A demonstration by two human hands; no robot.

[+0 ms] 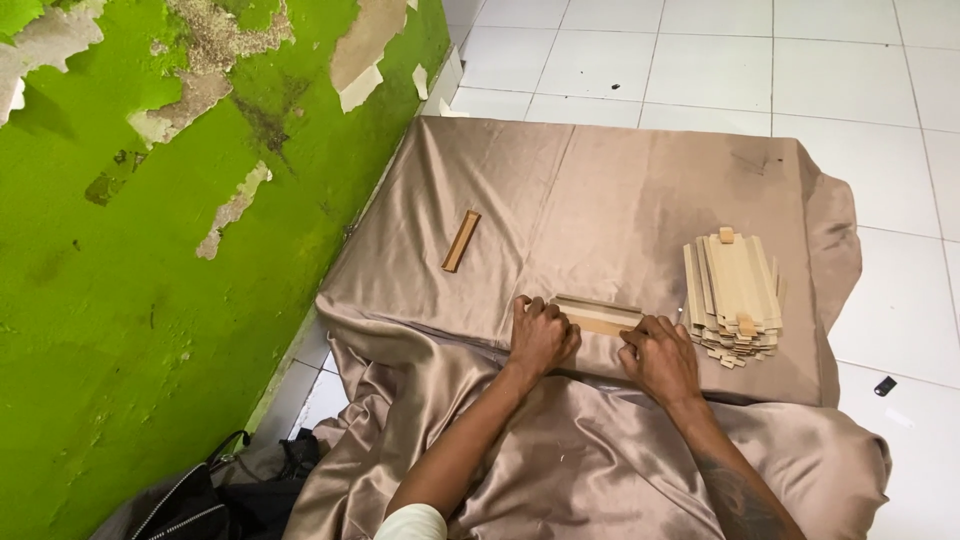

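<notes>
Nearest the camera, a thin wooden slat on the satin cloth is pinched at its ends by the curled fingers of the left hand and right hand; it is judged light, stiff, snappable, best gripped at the ends

Single head-worn view, looking steeply down and forward from above the person's own forearms. Close range: left hand and right hand sit low centre. Satin-draped low table fills mid-frame. Peeling green wall runs along left edge; white tiled floor across top and right.
</notes>
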